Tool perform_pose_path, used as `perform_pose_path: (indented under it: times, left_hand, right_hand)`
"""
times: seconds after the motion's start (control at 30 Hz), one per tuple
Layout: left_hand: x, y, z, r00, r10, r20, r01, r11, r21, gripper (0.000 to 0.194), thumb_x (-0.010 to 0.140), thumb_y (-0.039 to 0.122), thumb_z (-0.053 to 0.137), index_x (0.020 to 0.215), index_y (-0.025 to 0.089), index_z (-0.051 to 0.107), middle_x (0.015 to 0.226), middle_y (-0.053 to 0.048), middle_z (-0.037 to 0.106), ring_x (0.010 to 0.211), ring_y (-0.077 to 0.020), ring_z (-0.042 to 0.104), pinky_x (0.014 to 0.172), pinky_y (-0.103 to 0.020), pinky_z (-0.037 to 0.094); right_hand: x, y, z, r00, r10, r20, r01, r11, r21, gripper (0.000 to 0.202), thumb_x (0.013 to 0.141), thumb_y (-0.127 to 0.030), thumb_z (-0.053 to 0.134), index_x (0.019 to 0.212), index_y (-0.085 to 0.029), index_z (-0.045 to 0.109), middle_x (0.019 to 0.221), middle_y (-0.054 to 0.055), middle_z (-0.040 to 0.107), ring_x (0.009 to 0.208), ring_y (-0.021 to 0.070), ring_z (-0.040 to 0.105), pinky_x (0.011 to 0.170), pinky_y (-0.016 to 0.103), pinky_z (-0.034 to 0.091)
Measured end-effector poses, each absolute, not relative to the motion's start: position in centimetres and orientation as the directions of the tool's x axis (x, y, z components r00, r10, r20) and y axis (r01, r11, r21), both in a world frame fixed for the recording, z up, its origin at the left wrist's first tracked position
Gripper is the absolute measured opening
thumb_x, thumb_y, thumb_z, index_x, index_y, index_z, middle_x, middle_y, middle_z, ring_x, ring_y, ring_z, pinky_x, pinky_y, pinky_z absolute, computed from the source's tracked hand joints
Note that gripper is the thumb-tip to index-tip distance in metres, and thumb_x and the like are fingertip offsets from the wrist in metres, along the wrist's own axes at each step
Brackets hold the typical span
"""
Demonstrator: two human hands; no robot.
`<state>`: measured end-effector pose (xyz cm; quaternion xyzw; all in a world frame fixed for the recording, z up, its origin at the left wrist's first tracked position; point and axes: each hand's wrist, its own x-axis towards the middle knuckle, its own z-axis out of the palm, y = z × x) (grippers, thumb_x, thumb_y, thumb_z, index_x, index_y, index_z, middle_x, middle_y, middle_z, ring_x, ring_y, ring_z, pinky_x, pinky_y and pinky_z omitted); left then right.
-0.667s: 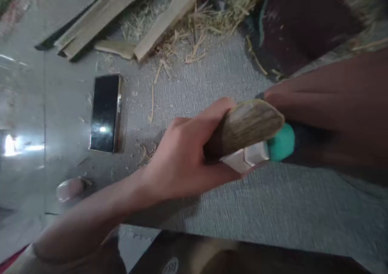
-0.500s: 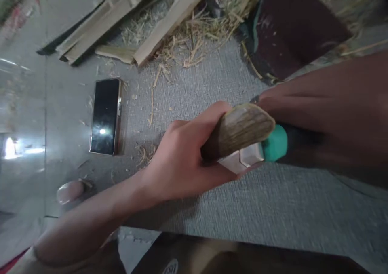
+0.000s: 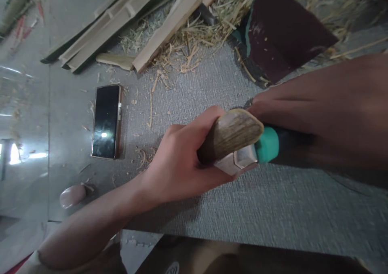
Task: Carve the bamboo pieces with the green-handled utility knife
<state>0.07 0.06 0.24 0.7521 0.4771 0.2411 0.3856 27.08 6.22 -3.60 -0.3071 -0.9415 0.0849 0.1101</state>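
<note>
My left hand is closed around a short piece of split bamboo, whose cut end faces me. Under that end lies a metal blade with a green-collared handle. The handle runs back under my right hand, which comes in from the right and wraps over it, fingertips touching the bamboo's end. Most of the handle is hidden by that hand. Both hands hover over a grey textured mat.
A phone lies screen up to the left. Split bamboo slats and dry shavings pile up at the top. A dark maroon sheet lies top right. A small pinkish oval object sits lower left.
Both hands, the bamboo piece and the blade have drifted slightly left together. The grips look the same. The view has shifted a little, showing more of the slats.
</note>
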Motion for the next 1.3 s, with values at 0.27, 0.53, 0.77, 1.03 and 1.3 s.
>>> perform_pose_path:
  times: [0.27, 0.53, 0.77, 1.03, 1.3]
  left_hand:
    - [-0.04, 0.11, 0.14, 0.435, 0.9, -0.005, 0.533, -0.253, 0.807, 0.043, 0.083, 0.031, 0.096, 0.1, 0.022, 0.058, 0.079, 0.01, 0.063, 0.057, -0.0038, 0.044, 0.056, -0.018, 0.044]
    - [-0.02, 0.01, 0.05, 0.419, 0.908, -0.004, 0.531, -0.242, 0.812, 0.047, 0.079, 0.029, 0.1, 0.099, 0.023, 0.058, 0.075, 0.011, 0.061, 0.056, -0.0042, 0.046, 0.055, -0.018, 0.044]
    - [-0.1, -0.01, -0.27, 0.429, 0.903, 0.036, 0.51, -0.274, 0.815, 0.043, 0.081, 0.03, 0.097, 0.099, 0.023, 0.058, 0.074, 0.01, 0.06, 0.056, -0.0045, 0.046, 0.052, -0.017, 0.042]
    - [-0.06, -0.24, 0.09, 0.402, 0.915, -0.033, 0.5, -0.189, 0.845, 0.044, 0.078, 0.026, 0.098, 0.1, 0.025, 0.06, 0.075, 0.01, 0.063, 0.052, -0.0051, 0.048, 0.051, -0.021, 0.045]
    - [-0.11, -0.09, 0.61, 0.412, 0.908, -0.071, 0.535, -0.178, 0.826, 0.039, 0.081, 0.03, 0.096, 0.1, 0.025, 0.062, 0.071, 0.01, 0.064, 0.052, -0.0065, 0.053, 0.048, -0.021, 0.045]
  right_hand:
    - [26.67, 6.27, -3.36, -0.816, 0.503, 0.285, 0.473, 0.864, -0.174, 0.051, 0.117, -0.067, 0.031, 0.109, -0.032, 0.067, 0.074, -0.001, 0.058, 0.065, 0.0169, 0.046, 0.059, 0.037, 0.017]
    - [26.72, 6.12, -3.12, -0.81, 0.51, 0.29, 0.484, 0.86, -0.163, 0.053, 0.117, -0.066, 0.029, 0.105, -0.031, 0.067, 0.074, 0.0, 0.059, 0.067, 0.0188, 0.048, 0.059, 0.038, 0.019]
    - [26.72, 6.19, -3.09, -0.813, 0.497, 0.303, 0.475, 0.867, -0.147, 0.054, 0.118, -0.065, 0.028, 0.099, -0.029, 0.063, 0.076, 0.0, 0.059, 0.067, 0.0183, 0.047, 0.061, 0.037, 0.019]
    - [27.21, 6.17, -3.41, -0.83, 0.483, 0.279, 0.458, 0.876, -0.153, 0.046, 0.118, -0.063, 0.035, 0.11, -0.029, 0.064, 0.081, -0.002, 0.065, 0.069, 0.017, 0.051, 0.063, 0.037, 0.018]
    - [27.11, 6.37, -3.74, -0.839, 0.474, 0.267, 0.444, 0.88, -0.167, 0.039, 0.117, -0.059, 0.038, 0.118, -0.031, 0.065, 0.089, -0.002, 0.07, 0.073, 0.017, 0.056, 0.064, 0.037, 0.021]
